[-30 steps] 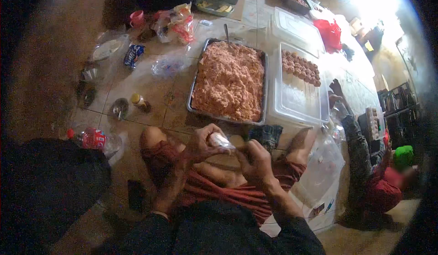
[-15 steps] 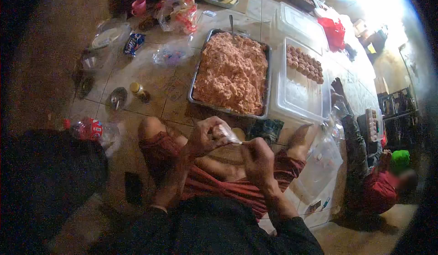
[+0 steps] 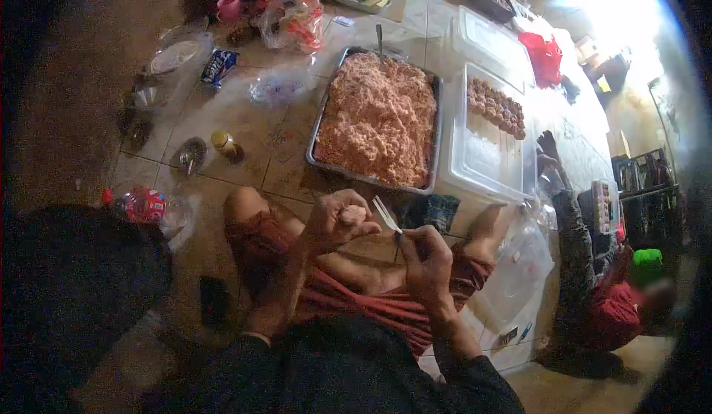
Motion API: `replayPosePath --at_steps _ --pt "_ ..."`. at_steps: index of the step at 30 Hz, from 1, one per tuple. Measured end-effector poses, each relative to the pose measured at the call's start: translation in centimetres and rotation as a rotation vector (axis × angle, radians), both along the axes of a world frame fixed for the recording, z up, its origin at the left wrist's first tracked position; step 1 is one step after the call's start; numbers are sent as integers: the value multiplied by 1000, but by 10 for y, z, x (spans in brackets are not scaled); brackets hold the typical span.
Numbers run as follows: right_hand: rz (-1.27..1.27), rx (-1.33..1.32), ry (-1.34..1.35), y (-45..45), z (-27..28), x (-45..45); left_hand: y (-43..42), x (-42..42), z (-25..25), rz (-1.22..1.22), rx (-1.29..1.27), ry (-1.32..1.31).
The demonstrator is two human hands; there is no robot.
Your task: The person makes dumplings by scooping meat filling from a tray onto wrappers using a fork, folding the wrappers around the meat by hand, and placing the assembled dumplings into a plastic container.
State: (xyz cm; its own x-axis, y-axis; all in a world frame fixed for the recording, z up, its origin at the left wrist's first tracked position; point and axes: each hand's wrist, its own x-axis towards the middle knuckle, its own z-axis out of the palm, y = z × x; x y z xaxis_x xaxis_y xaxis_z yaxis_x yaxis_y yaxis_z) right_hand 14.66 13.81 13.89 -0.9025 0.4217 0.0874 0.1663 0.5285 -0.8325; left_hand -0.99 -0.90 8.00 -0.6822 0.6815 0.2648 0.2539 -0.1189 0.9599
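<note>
My left hand (image 3: 335,221) is cupped with fingers curled around a small lump of pinkish meat mixture (image 3: 354,214). My right hand (image 3: 428,262) grips a fork (image 3: 386,215) by its handle, tines up and pointing toward the left hand but apart from the lump. Just beyond both hands lies a large metal tray (image 3: 317,163) heaped with the same pink mixture (image 3: 382,117). A utensil handle (image 3: 379,37) sticks up at the tray's far edge. To its right, a clear plastic container (image 3: 482,180) holds rows of shaped meat pieces (image 3: 495,107).
On the tiled floor at left are a soda bottle (image 3: 144,205), a yellow-capped jar (image 3: 222,142), a small bowl (image 3: 190,154) and a blue packet (image 3: 218,68). Plastic bags (image 3: 293,21) lie farther back. Another person in red (image 3: 614,314) sits at right.
The fork has moved off the lump in my left hand and now stands apart, tines raised. My left fingers have loosened, showing more of the lump.
</note>
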Motion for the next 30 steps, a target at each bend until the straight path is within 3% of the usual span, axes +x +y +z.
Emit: replayPosePath --at_steps 2,4,5,8,10,12,13,16,18,19,20,22,24,26,28,30 --pt "7 -26 -4 -2 2 3 -4 -3 -4 -104 2 -168" --pt "-24 -44 15 -2 0 6 0 -4 11 -69 -315 42" --pt "-40 -61 35 0 -2 2 1 -7 7 -57 -311 46" --pt "-57 -60 16 -1 -3 5 1 -2 -6 -3 -256 72" --pt "4 -14 -2 2 4 2 5 -7 -1 -61 46 68" --pt "-72 -144 55 3 3 6 4 -9 -18 -22 88 -52" --pt "-42 -78 45 4 1 6 2 -15 -23 -117 -110 5" --pt "85 48 31 5 13 -6 1 -23 -17 -424 -351 -177" --pt "3 279 125 26 9 -10 -1 -10 -16 -63 -111 29" --pt "-44 389 79 38 19 -16 -11 -16 -18 -142 -383 -102" --pt "-78 450 -17 49 27 -23 -12 -15 -21 -143 -386 -101" --pt "-86 539 -283 69 10 -49 -11 -7 -20 -199 -63 -447" --pt "-27 618 -452 97 -38 -74 -5 -3 -18 -216 19 -445" --pt "81 687 -245 123 -96 -87 5 -3 -19 -275 216 -490" --pt "177 702 -95 126 -91 -93 10 2 -10 -275 289 -546" --pt "212 672 -188 124 -59 -84 14 5 -2 -240 303 -618"
